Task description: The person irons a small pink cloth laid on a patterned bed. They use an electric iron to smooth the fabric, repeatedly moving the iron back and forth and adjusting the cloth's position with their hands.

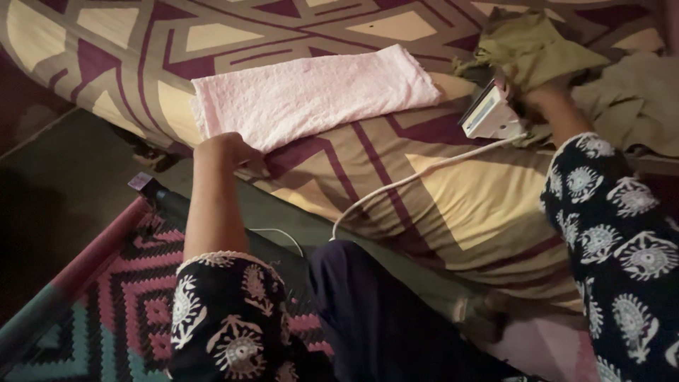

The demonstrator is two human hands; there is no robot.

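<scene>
Black sleeves, white floral print

A bed cover (467, 205) patterned in tan, yellow and maroon shapes spreads across the bed. On the floor at lower left lies a woven mat (127, 311) in pink and teal zigzags (its long edge runs alongside the bed). A grey-green heap of cloth (636, 106) lies at the right edge.

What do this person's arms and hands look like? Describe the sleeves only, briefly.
Both arms wear black sleeves printed with white floral medallions. The left sleeve ends in a pale scalloped trim; the right sleeve has a pale edging too. The left hand and right hand are bare.
</scene>
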